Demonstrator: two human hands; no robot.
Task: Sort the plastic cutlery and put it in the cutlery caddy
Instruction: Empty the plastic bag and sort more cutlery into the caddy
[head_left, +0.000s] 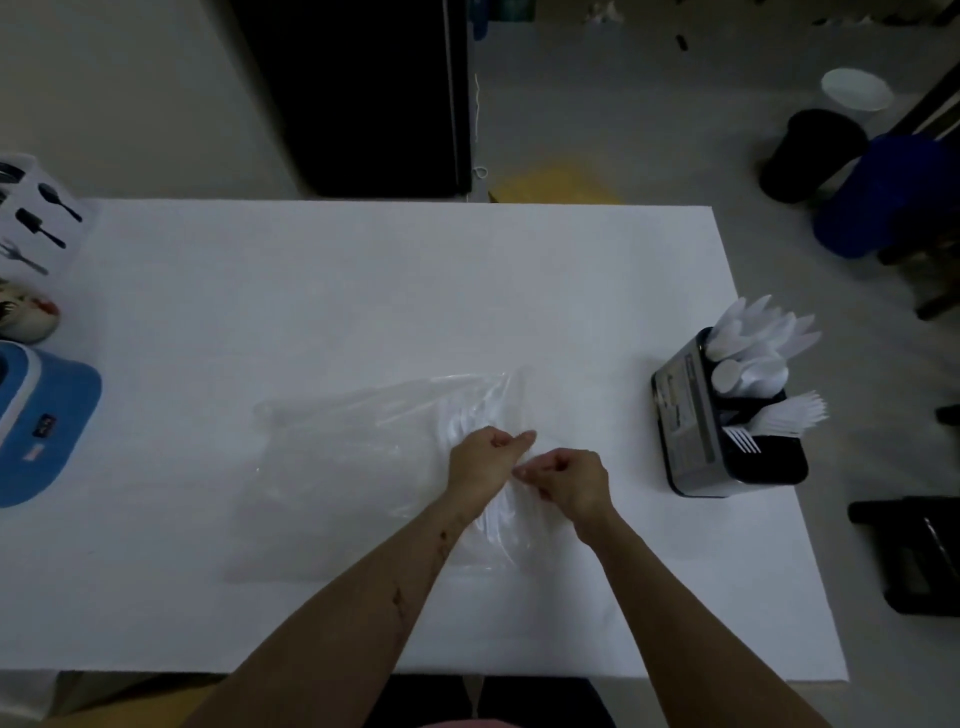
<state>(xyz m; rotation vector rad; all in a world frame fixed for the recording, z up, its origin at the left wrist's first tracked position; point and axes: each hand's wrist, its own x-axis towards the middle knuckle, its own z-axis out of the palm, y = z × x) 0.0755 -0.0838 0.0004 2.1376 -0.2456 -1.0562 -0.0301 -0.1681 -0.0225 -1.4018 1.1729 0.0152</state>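
your 2 hands meet over the clear bag (363, 467): left hand (485, 460) and right hand (574, 480) each pinch its film. faint cutlery inside lies directly beneath the fingers, long axis toward you; the caddy (696, 436) stands nearer your right.

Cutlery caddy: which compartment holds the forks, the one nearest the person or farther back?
The forks stand in the near compartment of the cutlery caddy, tines up. The compartments behind hold spoons and, farthest back, what look like knives.
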